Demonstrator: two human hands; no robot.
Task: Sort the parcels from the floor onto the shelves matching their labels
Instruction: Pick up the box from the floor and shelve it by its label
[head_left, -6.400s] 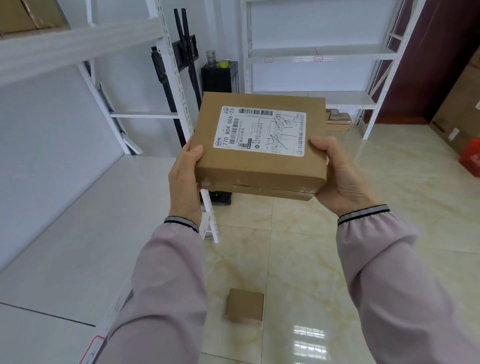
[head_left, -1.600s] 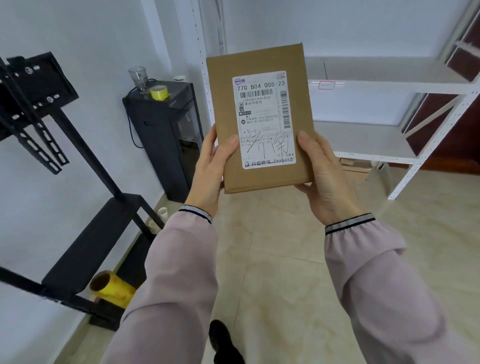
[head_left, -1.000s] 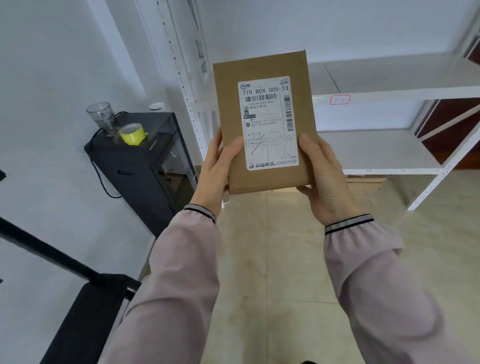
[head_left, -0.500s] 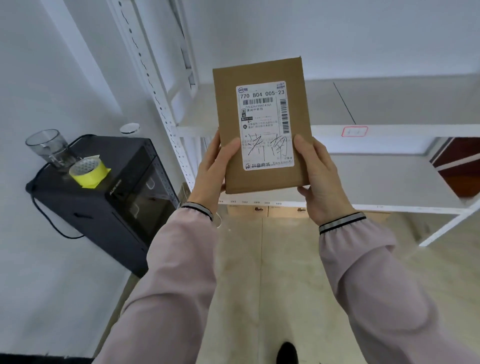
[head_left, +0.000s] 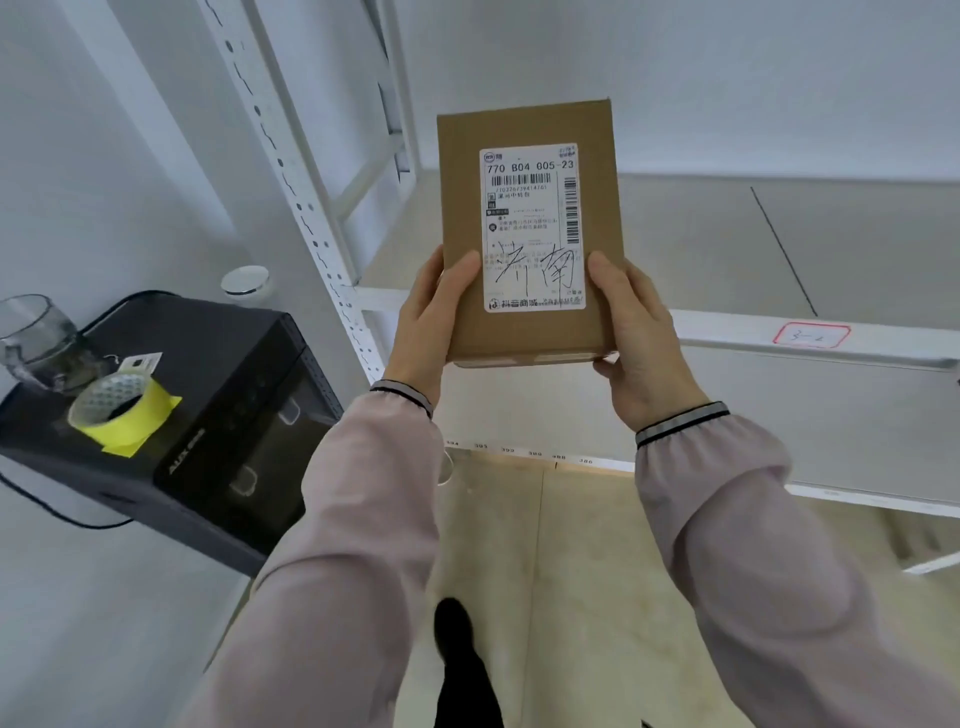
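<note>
I hold a flat brown cardboard parcel (head_left: 462, 208) upright in front of me, its white shipping label facing me with handwriting near the bottom. My left hand (head_left: 428, 322) grips its lower left edge and my right hand (head_left: 636, 338) its lower right edge. Right behind the parcel stands a white metal shelf unit; its upper shelf (head_left: 701, 249) carries a small red-bordered tag (head_left: 810, 335) on the front rail. A lower shelf (head_left: 831, 431) lies beneath it.
To the left stands a black cabinet (head_left: 218, 415) with a yellow tape roll (head_left: 122, 410), a glass cup (head_left: 36, 338) and a small round lid (head_left: 245, 283) behind. A perforated white shelf upright (head_left: 311, 223) rises beside it. Beige tiled floor (head_left: 571, 571) lies below, with my dark shoe (head_left: 457, 639).
I have walked closer to the white shelf unit with the parcel held upright in both hands; the shelf and cabinet now appear nearer and larger. Earlier I held the parcel flat.
</note>
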